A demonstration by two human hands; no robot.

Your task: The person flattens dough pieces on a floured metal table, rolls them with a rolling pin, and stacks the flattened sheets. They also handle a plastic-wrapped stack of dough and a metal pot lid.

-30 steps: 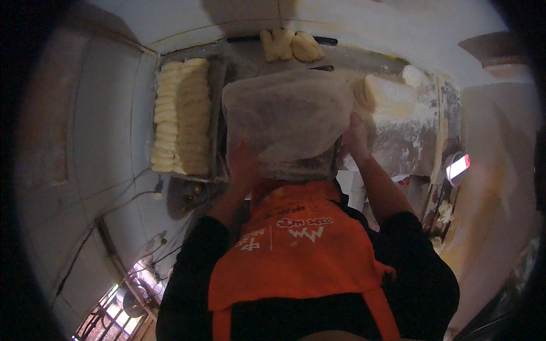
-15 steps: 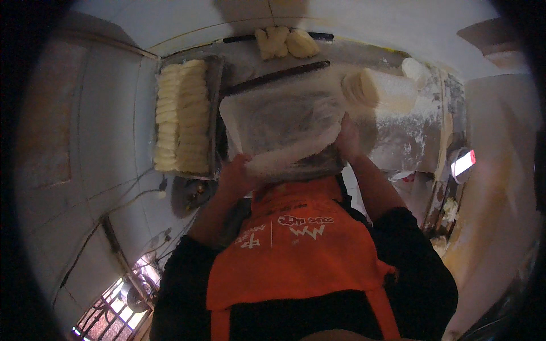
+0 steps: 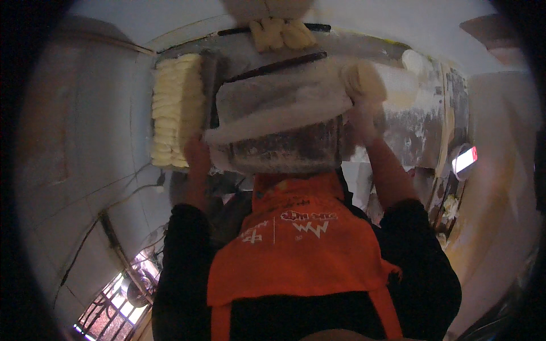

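Note:
I hold a dark, flour-dusted metal tray (image 3: 284, 150) in front of my chest, its near wall facing me. My left hand (image 3: 196, 156) grips its left end and my right hand (image 3: 364, 122) grips its right end. A white translucent plastic sheet (image 3: 278, 102) lies over the top of the tray and hides what is in it. A black bar (image 3: 278, 65) shows along the sheet's far edge. My orange apron (image 3: 296, 244) fills the view just below the tray.
Rows of pale dough pieces (image 3: 173, 111) lie on a tray at the left. More dough pieces (image 3: 281, 34) sit at the far edge, and a round dough lump (image 3: 364, 79) lies by my right hand. The floury metal worktop (image 3: 421, 125) spreads right. A lit device (image 3: 465, 160) glows at right.
The tray has come down and closer to my chest. The plastic cover, bulging and rounded before, now lies flatter across the top. Both hands have kept their hold on the ends.

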